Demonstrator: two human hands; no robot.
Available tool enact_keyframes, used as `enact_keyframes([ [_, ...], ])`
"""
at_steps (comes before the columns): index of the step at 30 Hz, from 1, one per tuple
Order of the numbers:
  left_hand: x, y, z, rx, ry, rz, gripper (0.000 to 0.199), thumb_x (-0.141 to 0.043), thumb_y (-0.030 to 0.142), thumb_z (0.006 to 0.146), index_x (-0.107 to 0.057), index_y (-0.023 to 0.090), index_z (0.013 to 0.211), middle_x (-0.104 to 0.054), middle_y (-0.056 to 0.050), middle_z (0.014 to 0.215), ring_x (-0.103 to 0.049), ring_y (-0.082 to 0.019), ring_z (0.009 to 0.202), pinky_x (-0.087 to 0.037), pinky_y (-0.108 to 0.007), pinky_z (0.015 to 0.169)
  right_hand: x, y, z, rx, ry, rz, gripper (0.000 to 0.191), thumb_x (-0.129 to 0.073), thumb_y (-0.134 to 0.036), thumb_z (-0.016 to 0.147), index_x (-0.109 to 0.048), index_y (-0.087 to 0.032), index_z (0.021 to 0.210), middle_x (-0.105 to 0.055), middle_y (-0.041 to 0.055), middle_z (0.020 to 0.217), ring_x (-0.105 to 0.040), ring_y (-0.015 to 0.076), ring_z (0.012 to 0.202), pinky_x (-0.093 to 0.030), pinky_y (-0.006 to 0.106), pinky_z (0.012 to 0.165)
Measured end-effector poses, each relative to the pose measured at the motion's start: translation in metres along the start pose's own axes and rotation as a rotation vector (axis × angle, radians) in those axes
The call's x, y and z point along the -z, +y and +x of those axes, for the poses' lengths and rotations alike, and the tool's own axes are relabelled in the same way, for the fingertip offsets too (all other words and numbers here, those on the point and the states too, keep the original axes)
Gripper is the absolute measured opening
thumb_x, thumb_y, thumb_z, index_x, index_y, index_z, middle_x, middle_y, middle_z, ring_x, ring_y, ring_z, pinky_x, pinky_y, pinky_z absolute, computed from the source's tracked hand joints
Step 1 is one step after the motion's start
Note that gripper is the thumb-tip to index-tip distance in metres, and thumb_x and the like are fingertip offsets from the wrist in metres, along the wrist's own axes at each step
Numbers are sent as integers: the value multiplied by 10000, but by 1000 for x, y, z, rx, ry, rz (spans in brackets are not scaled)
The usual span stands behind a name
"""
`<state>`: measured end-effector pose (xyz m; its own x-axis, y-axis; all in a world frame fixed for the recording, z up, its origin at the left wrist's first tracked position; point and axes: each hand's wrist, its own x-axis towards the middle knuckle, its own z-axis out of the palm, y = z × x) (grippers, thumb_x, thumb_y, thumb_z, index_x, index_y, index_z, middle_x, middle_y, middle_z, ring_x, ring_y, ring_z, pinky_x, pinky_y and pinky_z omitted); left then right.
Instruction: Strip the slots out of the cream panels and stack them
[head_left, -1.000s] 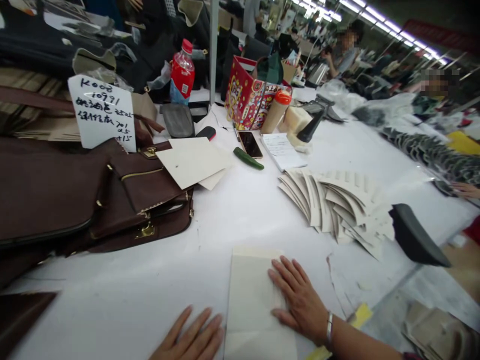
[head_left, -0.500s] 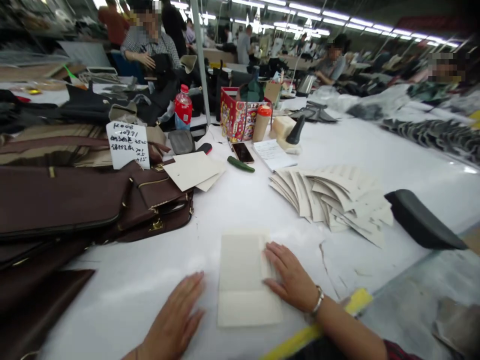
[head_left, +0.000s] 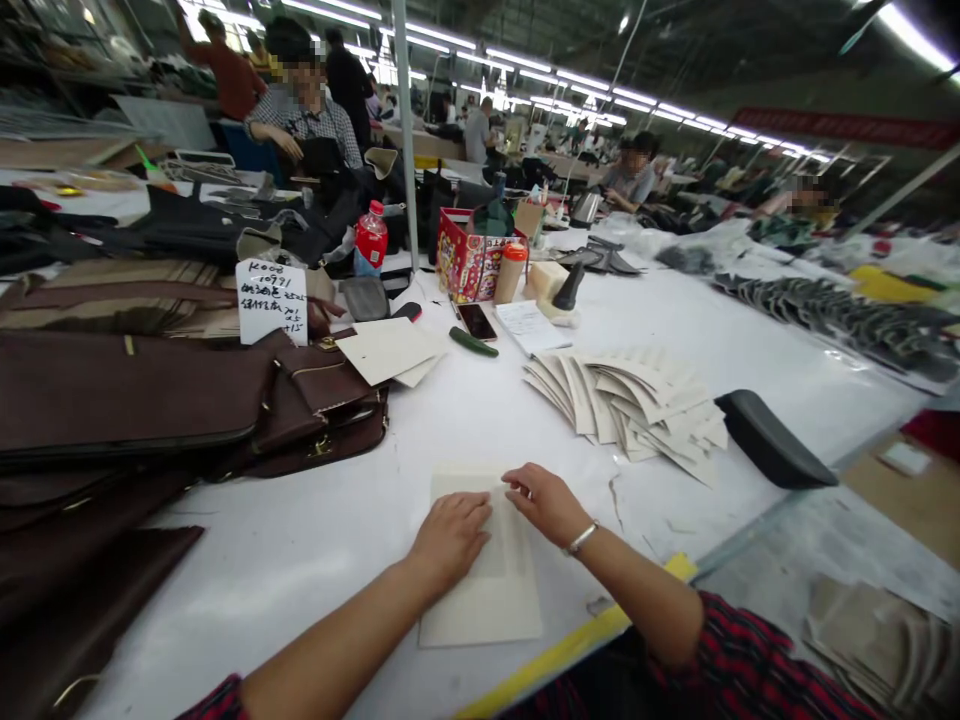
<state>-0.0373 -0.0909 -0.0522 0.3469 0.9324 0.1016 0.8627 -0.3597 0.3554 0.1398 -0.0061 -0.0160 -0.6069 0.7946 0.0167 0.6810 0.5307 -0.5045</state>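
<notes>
A cream card-like sheet (head_left: 480, 622) lies on the white table in front of me, with a smaller pale piece (head_left: 491, 562) on top of it. My left hand (head_left: 454, 538) rests flat across the upper part, palm down, fingers stretched out. At the upper right edge, my right hand (head_left: 546, 503) has its thumb and fingers bent together on the border of the pale piece; the fingertips partly hide what they pinch. Just beyond, a fanned pile of cream pieces (head_left: 626, 400) is spread out.
Dark brown leather bags (head_left: 135, 390) are heaped at left, with a handwritten card (head_left: 271, 302) and loose cream sheets (head_left: 390, 348). Behind stand a red-labelled bottle (head_left: 370, 240), red box (head_left: 465, 262), phone (head_left: 477, 321) and cucumber (head_left: 473, 342). A black curved piece (head_left: 776, 440) lies right. Co-workers sit beyond.
My left hand has moved right from the bare table onto the sheet. My right hand has gone from lying flat on the right side to bent fingers at the upper right edge.
</notes>
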Motion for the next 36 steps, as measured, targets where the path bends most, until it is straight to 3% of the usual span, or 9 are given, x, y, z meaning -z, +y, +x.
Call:
enact_keyframes([
  [3, 8, -4, 10, 53, -44, -28, 406, -530, 307, 737, -458, 190, 1120, -392, -67, 1287, -399, -230, 1098, -345, -376, 912, -6, 3, 25, -54, -115, 54, 185, -525, -178, 716, -583, -177, 891, -573, 20, 785, -525, 110, 694, -405, 229, 672],
  [5, 15, -4, 22, 82, -77, -53, 354, -518, 282, 744, -475, 200, 1085, -453, -57, 1215, -419, -220, 1061, -360, -354, 889, -8, 7, 35, -78, -161, 44, 152, -535, -170, 700, -587, -169, 843, -576, 17, 774, -520, 106, 679, -388, 218, 650],
  [9, 25, -2, 50, 217, -128, -85, 251, -479, 211, 755, -513, 216, 1004, -521, -35, 971, -495, -170, 905, -398, -287, 803, -8, 16, 41, -121, -176, 26, 93, -516, -226, 731, -578, -171, 774, -580, 8, 741, -505, 100, 659, -353, 203, 608],
  [14, 23, -2, 82, 386, -204, -94, 168, -510, 179, 691, -556, 201, 851, -506, -22, 857, -526, -152, 778, -413, -256, 701, -7, 20, 50, -221, -257, 29, 106, -531, -264, 710, -582, -180, 749, -602, 6, 722, -515, 112, 650, -330, 211, 571],
  [24, 32, -6, 109, 522, -341, -178, 115, -525, 164, 623, -597, 177, 712, -573, -6, 693, -540, -139, 660, -403, -232, 595, -6, 22, 67, -286, -392, 0, 128, -524, -252, 667, -618, -195, 732, -639, 45, 764, -569, 178, 720, -363, 251, 580],
  [28, 31, -8, 111, 439, -371, -154, 93, -520, 150, 615, -596, 174, 663, -565, -5, 670, -536, -138, 648, -401, -234, 590, -9, 20, 67, -295, -373, -34, 143, -513, -248, 660, -616, -186, 737, -639, 63, 768, -573, 190, 720, -367, 260, 576],
  [31, 27, -7, 101, 348, -269, -139, 89, -498, 157, 652, -583, 175, 672, -549, -8, 712, -526, -135, 669, -413, -243, 615, -11, 17, 66, -319, -342, -52, 158, -517, -230, 652, -611, -175, 766, -637, 72, 777, -570, 194, 726, -367, 261, 579],
  [33, 27, -5, 85, 303, -170, -178, 123, -495, 173, 681, -577, 182, 772, -546, -13, 789, -523, -128, 691, -429, -251, 642, -12, 16, 63, -314, -318, -49, 152, -517, -225, 658, -607, -171, 768, -634, 71, 778, -565, 189, 732, -367, 260, 591],
  [36, 28, -7, 54, 212, -64, -277, 359, -534, 206, 693, -488, 201, 1049, -517, -46, 1036, -526, -138, 830, -446, -276, 736, -10, 15, 55, -276, -271, -34, 127, -511, -230, 681, -599, -173, 754, -625, 55, 764, -550, 170, 730, -364, 250, 614],
])
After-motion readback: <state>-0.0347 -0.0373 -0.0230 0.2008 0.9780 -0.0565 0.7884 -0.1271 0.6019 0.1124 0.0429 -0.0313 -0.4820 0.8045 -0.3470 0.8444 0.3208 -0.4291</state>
